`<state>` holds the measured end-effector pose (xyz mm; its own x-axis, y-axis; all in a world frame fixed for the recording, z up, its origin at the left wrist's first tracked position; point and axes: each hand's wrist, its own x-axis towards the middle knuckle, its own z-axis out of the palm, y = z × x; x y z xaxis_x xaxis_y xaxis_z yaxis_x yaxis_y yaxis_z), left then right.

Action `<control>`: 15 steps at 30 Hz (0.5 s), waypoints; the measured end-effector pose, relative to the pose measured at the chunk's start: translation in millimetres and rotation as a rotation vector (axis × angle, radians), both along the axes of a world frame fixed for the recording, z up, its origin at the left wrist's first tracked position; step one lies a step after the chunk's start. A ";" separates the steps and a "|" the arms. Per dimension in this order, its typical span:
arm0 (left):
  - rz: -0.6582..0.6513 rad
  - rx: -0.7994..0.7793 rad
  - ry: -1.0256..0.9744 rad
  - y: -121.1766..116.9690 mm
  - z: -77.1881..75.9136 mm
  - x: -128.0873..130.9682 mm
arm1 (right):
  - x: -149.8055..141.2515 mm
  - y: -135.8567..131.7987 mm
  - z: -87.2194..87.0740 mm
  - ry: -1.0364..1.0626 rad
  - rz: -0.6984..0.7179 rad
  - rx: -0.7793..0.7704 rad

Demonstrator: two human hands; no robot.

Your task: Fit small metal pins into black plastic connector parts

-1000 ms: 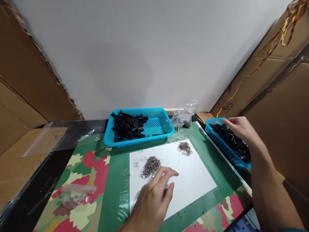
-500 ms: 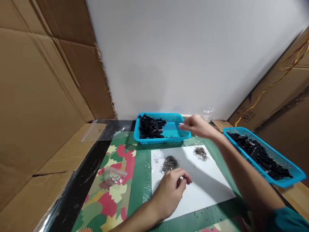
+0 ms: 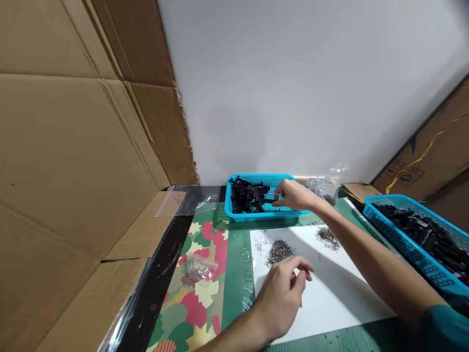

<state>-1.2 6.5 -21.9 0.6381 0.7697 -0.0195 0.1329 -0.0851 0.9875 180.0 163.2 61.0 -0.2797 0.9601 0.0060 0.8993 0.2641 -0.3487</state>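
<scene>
My right hand (image 3: 294, 194) reaches into the back blue basket (image 3: 256, 216), its fingers pinched together just above the black plastic parts (image 3: 246, 195) piled in the basket's left half. What the fingers hold is hidden. My left hand (image 3: 285, 289) hovers low over the white paper sheet (image 3: 340, 288), thumb and fingers curled into a pinch. It sits just in front of a pile of small metal pieces (image 3: 278, 250). A second, smaller metal pile (image 3: 327, 235) lies further right on the sheet.
A second blue basket (image 3: 403, 249) full of black parts stands at the right. A clear bag of metal pieces (image 3: 326, 188) lies behind the paper, and a small plastic bag (image 3: 196, 266) lies on the patterned mat. Cardboard walls (image 3: 73, 171) close in the left and right.
The view has swung left. My right hand left the right basket, crossed over and dipped into the back basket. My left hand's fingers curled from spread into a pinch.
</scene>
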 end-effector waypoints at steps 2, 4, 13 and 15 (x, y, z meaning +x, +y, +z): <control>0.048 -0.089 -0.087 0.7 -0.7 0.7 | 16.6 -15.8 9.7 0.060 -0.021 0.086; 0.119 -0.166 -0.185 2.2 0.7 1.3 | 35.6 -36.2 16.1 0.114 -0.013 0.130; 0.080 -0.287 -0.298 12.7 7.3 6.3 | 80.6 -128.5 -34.7 0.524 0.244 -0.066; 0.052 -0.259 -0.247 12.8 5.3 8.2 | 81.3 -138.0 -47.2 0.540 0.231 -0.032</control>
